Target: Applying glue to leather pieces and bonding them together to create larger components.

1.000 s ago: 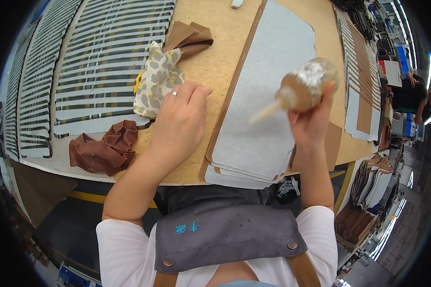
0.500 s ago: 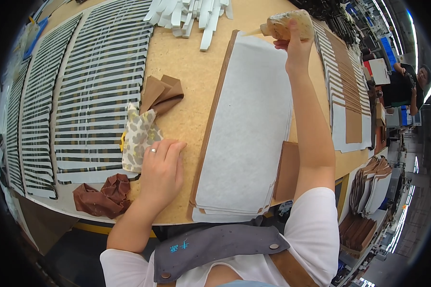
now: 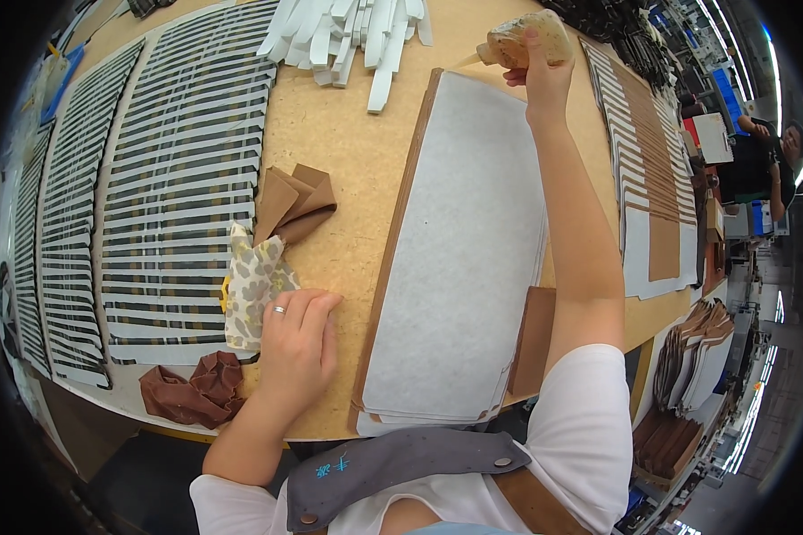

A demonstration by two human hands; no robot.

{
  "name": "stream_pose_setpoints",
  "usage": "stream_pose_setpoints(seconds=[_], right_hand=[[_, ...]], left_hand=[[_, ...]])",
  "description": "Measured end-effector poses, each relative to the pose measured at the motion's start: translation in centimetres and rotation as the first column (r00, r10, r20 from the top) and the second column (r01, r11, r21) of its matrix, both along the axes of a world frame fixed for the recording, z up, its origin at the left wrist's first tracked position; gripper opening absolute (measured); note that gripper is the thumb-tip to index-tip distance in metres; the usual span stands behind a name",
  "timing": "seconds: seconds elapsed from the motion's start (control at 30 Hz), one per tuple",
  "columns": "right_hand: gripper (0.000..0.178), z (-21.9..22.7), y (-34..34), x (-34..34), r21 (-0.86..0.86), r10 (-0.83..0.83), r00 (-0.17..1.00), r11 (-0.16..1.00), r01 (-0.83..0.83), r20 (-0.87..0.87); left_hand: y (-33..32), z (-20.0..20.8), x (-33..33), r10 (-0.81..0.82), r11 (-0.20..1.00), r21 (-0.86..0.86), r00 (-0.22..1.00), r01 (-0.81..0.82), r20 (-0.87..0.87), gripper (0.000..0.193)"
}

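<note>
My right hand (image 3: 546, 85) is wrapped round a squeeze bottle (image 3: 531, 40) with cloudy, amber-tinted sides. Its thin nozzle points left, above the far end of a long stack of white-faced sheets (image 3: 459, 241) with brown edges. I cannot tell whether the nozzle tip touches the sheets. My left hand (image 3: 299, 343) rests on the table left of the stack, fingers loosely curled together, nothing visible in them. Beside it lies a spotted cloth piece (image 3: 252, 294) with a bit of yellow at its edge. A folded brown piece (image 3: 296, 203) lies just beyond the cloth.
Panels of black and white strips (image 3: 183, 178) cover the left side. A crumpled dark-red piece (image 3: 192, 390) lies at the near edge. White strips (image 3: 330, 36) are heaped at the back. A brown-and-white striped panel (image 3: 647, 169) lies right; another person (image 3: 749, 169) is beyond.
The view has shifted a little, so the table things sit lower in the picture. My right hand and the bottle have moved slightly left and up in view. The left hand stays beside the cloth.
</note>
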State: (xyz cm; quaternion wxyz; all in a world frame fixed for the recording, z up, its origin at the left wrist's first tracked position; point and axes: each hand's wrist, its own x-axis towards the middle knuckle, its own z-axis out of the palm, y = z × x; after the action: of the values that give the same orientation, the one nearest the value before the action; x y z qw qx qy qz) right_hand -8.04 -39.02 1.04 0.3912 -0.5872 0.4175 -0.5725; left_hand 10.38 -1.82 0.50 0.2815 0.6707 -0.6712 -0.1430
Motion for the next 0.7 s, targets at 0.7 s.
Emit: stream_pose_setpoints(seconds=[0.7], right_hand=[[0.054, 0.5, 1.0, -0.7, 0.071, 0.135, 0.991, 0.989, -0.133, -0.020]], left_hand=[[0.0, 0.1, 0.0, -0.008, 1.000, -0.014, 1.000, 0.008, -0.004, 0.027]])
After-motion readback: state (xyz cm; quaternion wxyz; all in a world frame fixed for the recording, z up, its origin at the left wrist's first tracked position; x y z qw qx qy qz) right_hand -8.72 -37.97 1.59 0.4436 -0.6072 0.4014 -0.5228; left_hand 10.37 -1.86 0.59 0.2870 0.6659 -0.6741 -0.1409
